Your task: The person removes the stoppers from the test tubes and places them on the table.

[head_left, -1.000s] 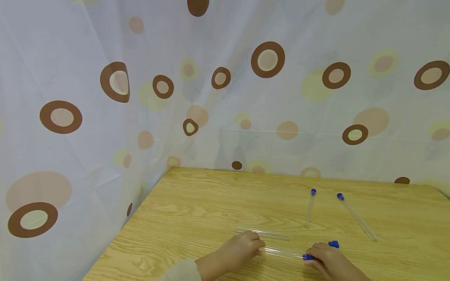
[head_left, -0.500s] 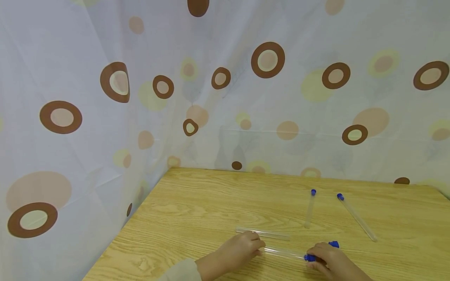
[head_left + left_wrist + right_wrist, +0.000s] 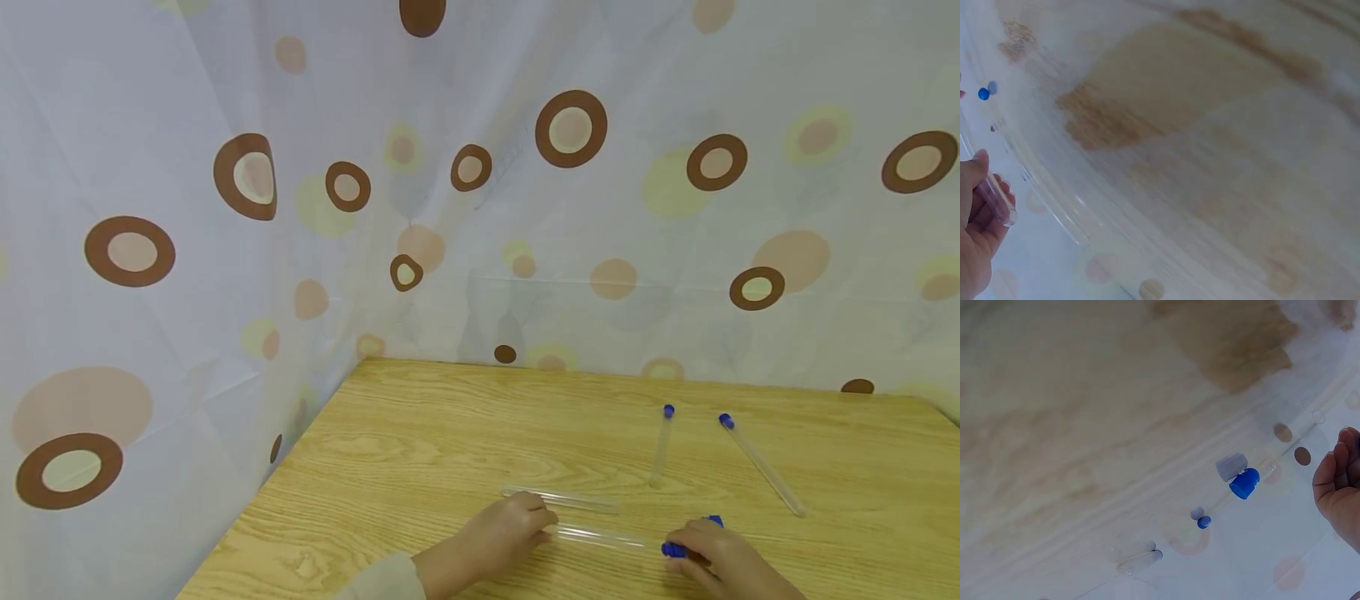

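My left hand [image 3: 504,535] pinches a clear test tube [image 3: 603,537] near one end, and the tube points right, low over the table. Its rounded closed end shows at the fingers in the left wrist view, where the hand [image 3: 977,231] curls around it. A blue cap [image 3: 672,550] is held in the fingertips of my right hand [image 3: 720,557], a short gap from the tube's right end. Just beyond the left hand lies a second uncapped test tube [image 3: 581,501]. Another blue cap [image 3: 714,521] lies behind the right hand, partly hidden by it; the right wrist view shows this loose cap [image 3: 1245,483] too.
Two test tubes with blue caps lie farther back on the right, one nearly straight [image 3: 661,454] and one slanting [image 3: 765,467]. The wooden table [image 3: 420,433] meets a dotted curtain [image 3: 615,217] at its back and left edges.
The right hand has shifted slightly right with the blue cap, which has come away from the tube's end. The left hand and its tube have moved slightly left.
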{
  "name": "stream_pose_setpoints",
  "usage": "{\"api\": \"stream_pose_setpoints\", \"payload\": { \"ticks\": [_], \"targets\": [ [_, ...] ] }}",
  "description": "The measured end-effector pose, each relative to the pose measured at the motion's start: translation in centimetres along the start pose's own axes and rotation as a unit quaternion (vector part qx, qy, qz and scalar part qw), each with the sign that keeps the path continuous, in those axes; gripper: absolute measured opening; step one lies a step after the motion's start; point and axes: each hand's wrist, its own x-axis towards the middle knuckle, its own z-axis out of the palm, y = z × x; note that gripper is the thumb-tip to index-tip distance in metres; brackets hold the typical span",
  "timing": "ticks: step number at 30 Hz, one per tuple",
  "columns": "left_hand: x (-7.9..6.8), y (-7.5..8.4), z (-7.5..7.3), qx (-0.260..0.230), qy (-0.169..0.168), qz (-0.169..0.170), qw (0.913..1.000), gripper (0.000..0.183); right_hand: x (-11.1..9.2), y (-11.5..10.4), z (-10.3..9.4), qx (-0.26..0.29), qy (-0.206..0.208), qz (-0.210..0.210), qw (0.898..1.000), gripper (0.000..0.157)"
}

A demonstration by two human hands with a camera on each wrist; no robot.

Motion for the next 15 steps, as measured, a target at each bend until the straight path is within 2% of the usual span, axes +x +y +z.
{"api": "stream_pose_setpoints", "payload": {
  "ticks": [6, 10, 15],
  "targets": [
    [-0.2, -0.1, 0.1, -0.001, -0.003, 0.001, 1.0, 0.016, -0.7, 0.7, -0.2, -0.009, 0.009, -0.032, 0.999, 0.012],
    [-0.3, -0.1, 0.2, 0.01, -0.003, 0.004, 0.9999, 0.014, -1.2, 1.0, -0.5, -0.022, 0.004, -0.029, 0.999, 0.014],
    [-0.5, -0.3, 0.4, 0.01, -0.009, -0.004, 0.9999, 0.012, -1.8, 1.3, -0.8, -0.036, 0.016, -0.037, 0.999, 0.02]
  ]
}}
